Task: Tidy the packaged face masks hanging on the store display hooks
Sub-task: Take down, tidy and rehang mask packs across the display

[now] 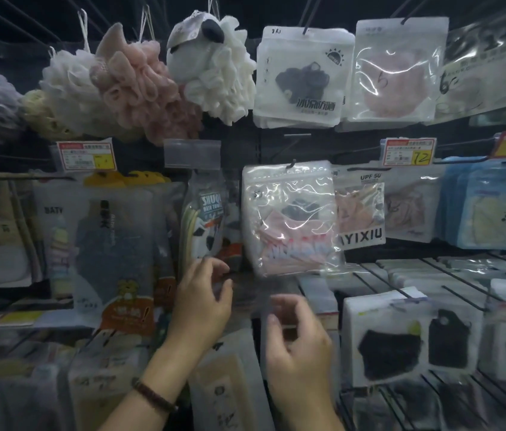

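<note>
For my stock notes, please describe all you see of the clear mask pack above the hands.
The clear mask pack is a glossy, crinkled plastic pouch hanging from a dark hook through a hole at its top. Inside lie a pink mask and a dark one, above blurred coloured lettering. It hangs slightly tilted, more packs behind it, its right edge overlapping the UPF 50 pack. The left hand and right hand are just below; no contact shows.
</note>
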